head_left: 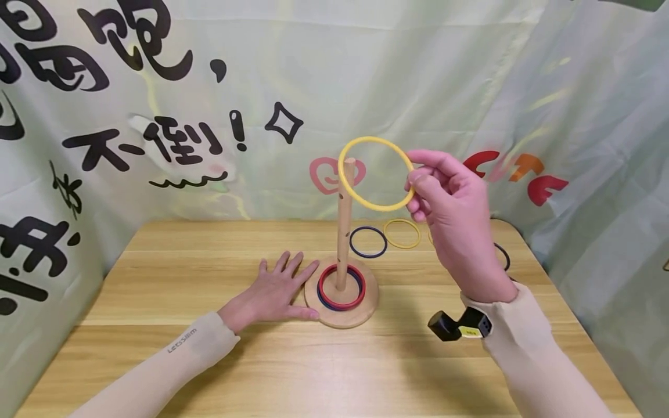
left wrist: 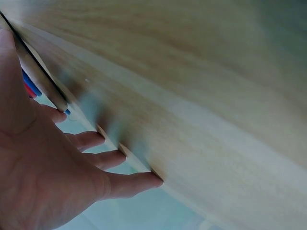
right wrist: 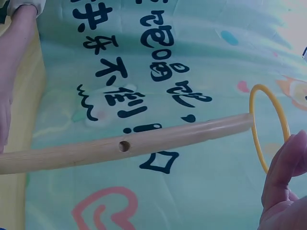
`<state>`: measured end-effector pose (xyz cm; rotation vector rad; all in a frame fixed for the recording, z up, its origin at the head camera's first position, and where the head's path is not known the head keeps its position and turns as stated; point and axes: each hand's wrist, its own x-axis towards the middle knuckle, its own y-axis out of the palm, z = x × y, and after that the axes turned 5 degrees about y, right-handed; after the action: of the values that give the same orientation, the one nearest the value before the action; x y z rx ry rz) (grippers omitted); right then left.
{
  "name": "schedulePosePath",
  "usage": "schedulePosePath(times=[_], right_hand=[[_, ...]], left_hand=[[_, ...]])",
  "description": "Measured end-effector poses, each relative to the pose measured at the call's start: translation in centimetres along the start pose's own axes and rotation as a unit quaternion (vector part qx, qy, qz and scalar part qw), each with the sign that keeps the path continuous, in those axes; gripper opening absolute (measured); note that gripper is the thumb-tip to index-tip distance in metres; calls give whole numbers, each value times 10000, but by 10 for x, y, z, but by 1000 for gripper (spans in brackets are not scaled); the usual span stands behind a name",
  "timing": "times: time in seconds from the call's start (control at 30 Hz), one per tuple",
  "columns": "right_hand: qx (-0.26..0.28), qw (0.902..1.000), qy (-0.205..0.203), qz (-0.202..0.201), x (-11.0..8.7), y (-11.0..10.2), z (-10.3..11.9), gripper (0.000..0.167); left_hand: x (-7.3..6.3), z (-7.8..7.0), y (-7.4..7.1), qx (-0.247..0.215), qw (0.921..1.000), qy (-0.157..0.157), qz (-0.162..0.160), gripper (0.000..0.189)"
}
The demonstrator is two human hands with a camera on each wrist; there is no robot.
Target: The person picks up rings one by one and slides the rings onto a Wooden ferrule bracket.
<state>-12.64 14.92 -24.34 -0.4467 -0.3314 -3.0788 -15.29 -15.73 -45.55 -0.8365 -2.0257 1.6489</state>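
My right hand (head_left: 453, 200) pinches a yellow ring (head_left: 384, 207) by its right side, thumb in front. The ring is held up at the top of an upright wooden post (head_left: 344, 232) and overlaps it in the head view. In the right wrist view the yellow ring (right wrist: 253, 100) is right at the post's tip. A round wooden base (head_left: 334, 320) carries the post, with a red ring (head_left: 362, 293) and a dark blue ring (head_left: 325, 302) lying around its foot. Flat on the table with fingers spread, my left hand (head_left: 274, 292) has its thumb and index finger at the base's left edge.
Behind the base on the wooden table (head_left: 209, 261) lie a blue ring (head_left: 368, 256) and another yellow ring (head_left: 402, 247). A dark ring (head_left: 504, 255) lies farther right, partly hidden by my right wrist. A printed cloth (head_left: 418, 69) hangs behind and beside the table.
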Motion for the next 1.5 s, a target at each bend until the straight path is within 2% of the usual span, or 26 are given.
schedulePosePath(times=[0.2, 0.43, 0.67, 0.9, 1.23, 1.5], right_hand=[[-314, 9993, 159, 84, 8, 5, -19, 25], [-717, 9940, 820, 92, 6, -2, -60, 30], [-1262, 9813, 1432, 263, -6, -13, -113, 34], [-1889, 9646, 1750, 565, -22, -23, -155, 35], [-2537, 9450, 1908, 788, -36, -28, -182, 32], [-2710, 9385, 1948, 881, -40, -28, -192, 29]], left_hand=[[2, 0, 0, 55, 10000, 0, 31, 116], [3, -1, 0, 57, 10000, 8, 39, 116], [3, 0, 2, 140, 9999, -20, 60, 116], [3, -1, 1, 80, 10000, -16, 15, 115], [2, 0, 2, 45, 10000, -27, -9, 116], [2, 1, 2, 47, 9999, -80, 45, 116]])
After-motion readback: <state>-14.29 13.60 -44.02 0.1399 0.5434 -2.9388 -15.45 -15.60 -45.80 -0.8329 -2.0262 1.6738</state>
